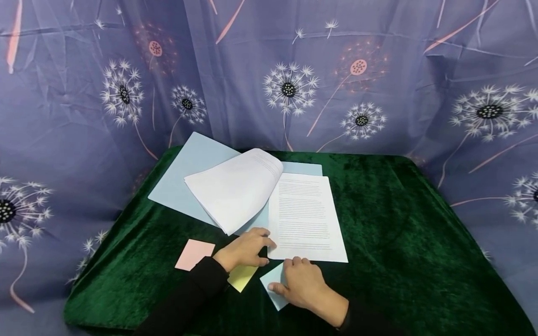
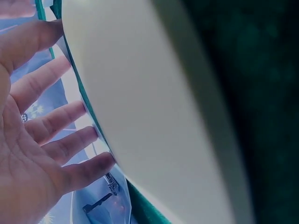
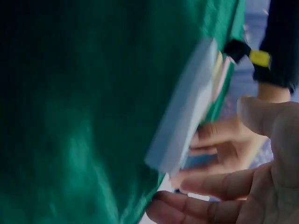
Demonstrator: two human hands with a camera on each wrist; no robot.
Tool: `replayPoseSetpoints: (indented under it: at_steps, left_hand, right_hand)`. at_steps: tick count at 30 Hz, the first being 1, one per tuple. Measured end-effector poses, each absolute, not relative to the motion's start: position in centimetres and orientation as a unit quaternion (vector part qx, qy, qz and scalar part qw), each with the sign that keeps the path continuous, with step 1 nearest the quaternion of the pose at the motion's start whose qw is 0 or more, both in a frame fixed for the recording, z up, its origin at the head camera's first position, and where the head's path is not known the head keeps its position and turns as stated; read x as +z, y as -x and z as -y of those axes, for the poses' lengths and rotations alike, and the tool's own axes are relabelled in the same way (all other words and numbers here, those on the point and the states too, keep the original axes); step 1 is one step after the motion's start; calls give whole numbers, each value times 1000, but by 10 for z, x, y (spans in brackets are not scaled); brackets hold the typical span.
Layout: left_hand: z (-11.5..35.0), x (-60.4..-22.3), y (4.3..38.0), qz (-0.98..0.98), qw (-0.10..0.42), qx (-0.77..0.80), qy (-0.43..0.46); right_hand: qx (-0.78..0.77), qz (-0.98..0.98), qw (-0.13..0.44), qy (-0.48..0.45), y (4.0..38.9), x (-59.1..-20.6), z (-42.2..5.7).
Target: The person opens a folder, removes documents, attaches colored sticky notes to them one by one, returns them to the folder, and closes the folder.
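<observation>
In the head view my left hand [image 1: 245,249] reaches over a yellow sticky note [image 1: 242,277], its fingertips at the lower left corner of a printed sheet [image 1: 304,217]. The left wrist view shows those fingers spread and nearly straight; a pale blurred sheet [image 2: 140,107] fills its middle. My right hand [image 1: 307,284] lies over a light blue sticky note [image 1: 273,289] just below the page. Seen from the right wrist, its thumb stands apart from the note and the fingers are loosely bent. Part of the blue note is hidden under this hand.
Left of the printed sheet, turned-over white pages [image 1: 235,191] curl on a light blue folder [image 1: 176,182]. A metal clip [image 2: 111,183] shows on it in the left wrist view. A pink sticky note [image 1: 194,255] lies left of my left hand. Green velvet cloth [image 1: 399,233] covers the table.
</observation>
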State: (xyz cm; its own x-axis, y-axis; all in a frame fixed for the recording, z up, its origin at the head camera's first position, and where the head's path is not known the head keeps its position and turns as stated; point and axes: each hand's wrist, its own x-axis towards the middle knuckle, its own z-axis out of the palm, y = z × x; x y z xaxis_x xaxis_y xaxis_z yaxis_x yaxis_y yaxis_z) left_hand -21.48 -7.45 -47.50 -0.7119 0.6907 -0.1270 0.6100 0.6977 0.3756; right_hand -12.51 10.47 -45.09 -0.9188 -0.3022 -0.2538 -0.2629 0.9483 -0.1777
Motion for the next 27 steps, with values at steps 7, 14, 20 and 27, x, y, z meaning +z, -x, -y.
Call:
replayPoseSetpoints:
  at_steps: [7, 14, 20, 27]
  left_hand:
    - [74, -474, 215, -914, 134, 155, -351]
    - [75, -475, 215, -915, 131, 153, -351]
    - [76, -476, 213, -912, 120, 155, -361]
    - [75, -475, 213, -910, 119, 163, -362]
  right_hand:
    - [-6, -981, 132, 141, 117, -461, -91]
    - [31, -981, 103, 160, 112, -464, -86]
    - [11, -981, 86, 172, 110, -465, -88]
    - [-25, -980, 55, 189, 111, -457, -102]
